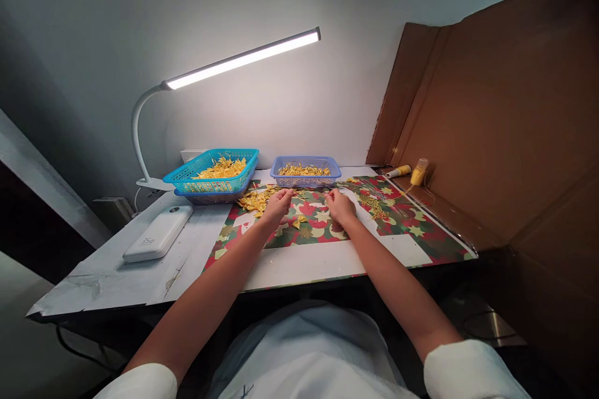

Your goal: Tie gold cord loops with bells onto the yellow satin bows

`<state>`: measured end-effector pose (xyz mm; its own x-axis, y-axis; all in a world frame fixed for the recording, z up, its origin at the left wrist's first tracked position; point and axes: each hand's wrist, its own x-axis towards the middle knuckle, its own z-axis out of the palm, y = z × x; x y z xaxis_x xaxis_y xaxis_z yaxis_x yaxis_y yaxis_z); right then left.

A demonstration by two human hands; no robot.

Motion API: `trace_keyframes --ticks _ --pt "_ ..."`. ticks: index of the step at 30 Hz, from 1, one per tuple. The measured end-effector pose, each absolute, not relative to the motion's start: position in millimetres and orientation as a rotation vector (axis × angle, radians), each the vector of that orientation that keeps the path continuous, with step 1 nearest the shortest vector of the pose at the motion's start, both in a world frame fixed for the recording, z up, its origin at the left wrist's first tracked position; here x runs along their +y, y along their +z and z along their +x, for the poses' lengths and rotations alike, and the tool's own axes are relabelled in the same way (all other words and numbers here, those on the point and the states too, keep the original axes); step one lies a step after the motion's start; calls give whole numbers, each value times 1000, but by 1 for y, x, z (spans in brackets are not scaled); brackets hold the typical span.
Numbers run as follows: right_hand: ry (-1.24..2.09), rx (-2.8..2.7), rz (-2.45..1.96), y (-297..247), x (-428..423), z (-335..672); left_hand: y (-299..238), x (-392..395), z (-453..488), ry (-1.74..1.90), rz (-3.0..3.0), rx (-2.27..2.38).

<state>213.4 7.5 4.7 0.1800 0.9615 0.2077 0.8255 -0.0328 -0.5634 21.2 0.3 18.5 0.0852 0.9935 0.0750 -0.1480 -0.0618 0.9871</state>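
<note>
My left hand (279, 204) is closed in a pinch above the camouflage-patterned mat, beside a loose pile of yellow ribbon bows (255, 201). A thin gold strand shows close to its fingertips, but I cannot make out what they hold. Level with it, a short gap away, my right hand (340, 206) is also pinched, its fingertips turned toward the left hand. What it grips is too small to name. Between and below the hands a single yellow bow (300, 221) lies on the mat (322, 232). Thin gold cords (374, 207) lie right of my right hand.
A turquoise basket (187, 184) of yellow bows sits on another basket at back left. Behind my hands stands a periwinkle basket (306, 180) of gold pieces. A white power bank (159, 234), a lit lamp (243, 62), two yellow thread spools (418, 173) and cardboard (491, 118) surround the area.
</note>
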Motion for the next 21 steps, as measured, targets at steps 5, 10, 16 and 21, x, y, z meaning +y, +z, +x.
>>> trace_keyframes --ticks 5,10,16,21 --pt "123 -1560 -2224 5 17 243 25 3 15 1336 1135 903" --pt "104 -1478 -2064 6 14 238 31 8 8 1425 1078 794" --pt "1715 -1430 -1131 7 -13 174 33 8 10 1475 1111 671" --pt "2233 -985 -745 5 -24 147 32 2 15 1442 1186 606"
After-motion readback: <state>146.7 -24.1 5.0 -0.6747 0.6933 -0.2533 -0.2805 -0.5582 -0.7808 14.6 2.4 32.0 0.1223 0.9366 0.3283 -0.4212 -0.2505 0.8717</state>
